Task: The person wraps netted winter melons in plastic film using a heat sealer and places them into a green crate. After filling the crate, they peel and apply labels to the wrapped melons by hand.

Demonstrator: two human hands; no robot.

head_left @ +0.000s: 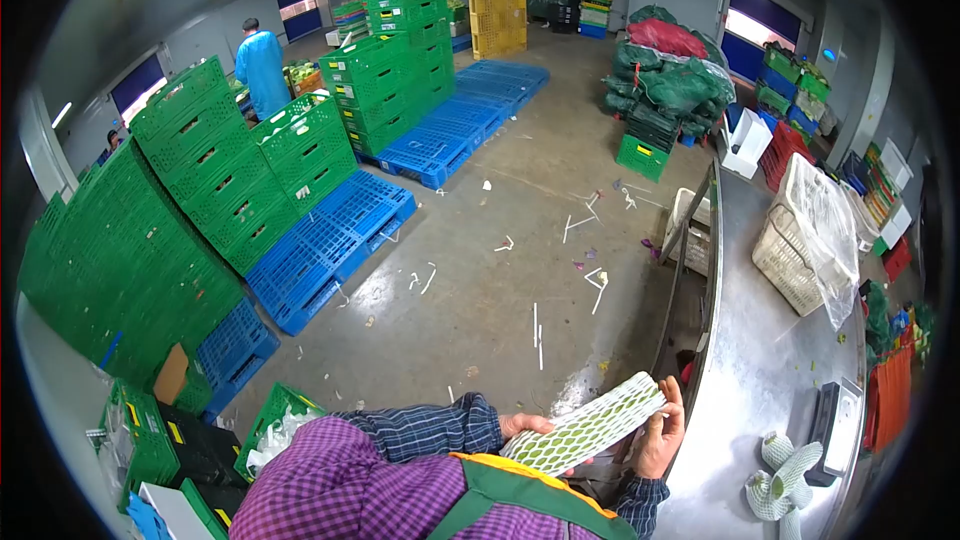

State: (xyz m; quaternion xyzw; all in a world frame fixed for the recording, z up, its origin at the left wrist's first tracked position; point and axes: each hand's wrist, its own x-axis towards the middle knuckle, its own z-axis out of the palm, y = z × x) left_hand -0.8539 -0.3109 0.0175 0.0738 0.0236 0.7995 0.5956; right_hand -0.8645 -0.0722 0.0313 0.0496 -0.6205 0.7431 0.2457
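Note:
A long green item in a white foam net sleeve (590, 425) lies slantwise in front of my body. My left hand (525, 426) is wrapped round its lower left end, the thumb on top. At the upper right end, my right hand (660, 432) pinches the edge of the net with bent fingers. Several loose white foam nets (780, 482) lie on the steel table (740, 330) to the right, beside a scale-like device (835, 430).
A white basket (795, 240) with clear plastic stands on the table. Green crates (205, 160) and blue pallets (330, 240) fill the left. A person in a blue gown (262, 70) stands at the back left. White strips litter the floor (480, 310).

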